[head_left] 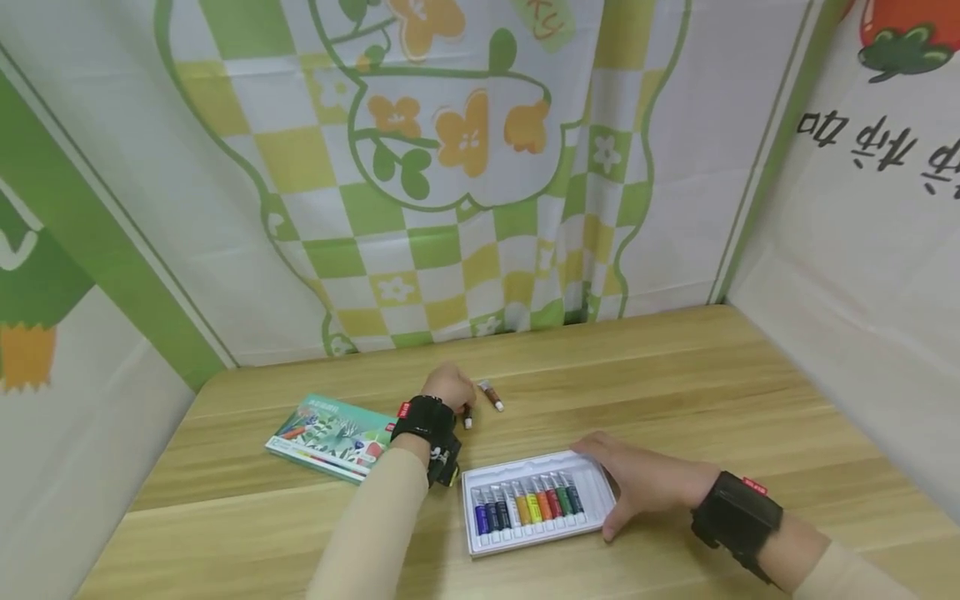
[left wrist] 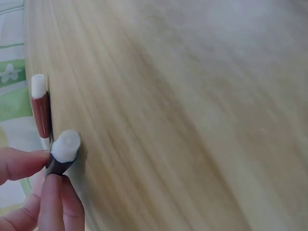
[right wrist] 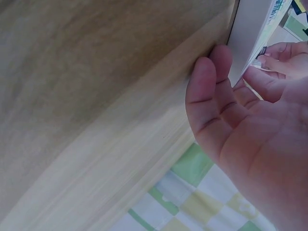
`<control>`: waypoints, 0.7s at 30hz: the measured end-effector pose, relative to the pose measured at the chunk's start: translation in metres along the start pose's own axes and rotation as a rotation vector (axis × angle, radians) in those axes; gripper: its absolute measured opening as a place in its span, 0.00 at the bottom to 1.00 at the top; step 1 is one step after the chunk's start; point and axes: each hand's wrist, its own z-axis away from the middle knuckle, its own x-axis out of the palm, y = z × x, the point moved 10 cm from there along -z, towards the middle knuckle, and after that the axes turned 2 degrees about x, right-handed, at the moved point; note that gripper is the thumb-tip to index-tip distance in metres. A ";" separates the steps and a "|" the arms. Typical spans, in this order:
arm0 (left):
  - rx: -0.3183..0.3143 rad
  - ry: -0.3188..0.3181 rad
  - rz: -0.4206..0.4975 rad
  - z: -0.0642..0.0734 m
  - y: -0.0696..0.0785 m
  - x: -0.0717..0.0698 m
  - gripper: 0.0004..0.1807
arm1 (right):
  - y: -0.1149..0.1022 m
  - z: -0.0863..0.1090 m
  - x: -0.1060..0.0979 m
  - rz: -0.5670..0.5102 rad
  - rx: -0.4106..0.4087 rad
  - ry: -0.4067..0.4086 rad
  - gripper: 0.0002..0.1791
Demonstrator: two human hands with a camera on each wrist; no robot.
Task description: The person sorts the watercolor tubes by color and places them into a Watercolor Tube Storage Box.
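My left hand [head_left: 447,387] pinches a dark paint tube [left wrist: 59,166] with a white cap between thumb and fingertips. Whether that tube touches the table is unclear. Close beside it lies a reddish-brown paint tube [head_left: 491,396], also white-capped. At the front, a white plastic paint tray [head_left: 597,492] carries a row of several paint tubes, from blue and black through white, yellow, orange and red to green. My right hand [head_left: 645,479] grips the tray's right end, thumb at the front corner and fingers at the back. In the right wrist view its fingers [right wrist: 202,84] curve against the tray's side.
A green illustrated paint box [head_left: 330,437] lies flat on the wooden table [head_left: 675,375], partly behind the left forearm. Patterned cloth [head_left: 465,275] hangs along the table's back edge, with more printed cloth on the left and right.
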 end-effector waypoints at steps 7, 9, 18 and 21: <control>-0.008 -0.028 0.045 0.014 -0.004 -0.004 0.14 | 0.000 0.001 -0.001 -0.007 -0.003 0.010 0.62; 0.018 -0.027 0.061 0.017 0.003 -0.005 0.13 | 0.000 0.002 -0.002 -0.004 -0.004 0.014 0.63; 0.177 -0.366 0.298 0.064 0.071 0.059 0.11 | 0.005 0.001 -0.007 0.027 -0.008 -0.007 0.63; 0.168 -0.470 0.350 0.083 0.081 0.086 0.11 | 0.002 0.000 -0.005 0.028 -0.027 -0.004 0.62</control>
